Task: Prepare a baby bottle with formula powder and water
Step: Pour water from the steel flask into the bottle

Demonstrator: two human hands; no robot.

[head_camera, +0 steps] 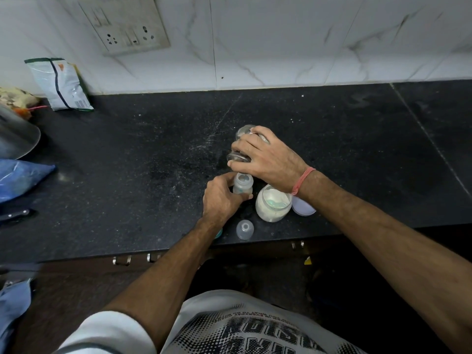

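Observation:
A small clear baby bottle (243, 184) stands upright and uncapped on the black counter (127, 162). My left hand (221, 200) grips its body from the left. My right hand (265, 159) holds a clear glass (241, 146) tipped mouth-down right above the bottle's opening. To the right of the bottle stands an open jar of white formula powder (273, 203) with a pale green scoop inside. Its lilac lid (304, 208) lies behind my right wrist. A clear bottle cap (245, 229) rests near the counter's front edge. A teal ring (219, 233) peeks out under my left forearm.
A white foil packet (60, 84) leans on the marble wall at the back left, under a socket panel (127, 26). A steel bowl (15, 134), a blue plastic bag (20, 177) and a knife handle (15, 214) lie at the left edge. Cabinet handles (122, 260) show below.

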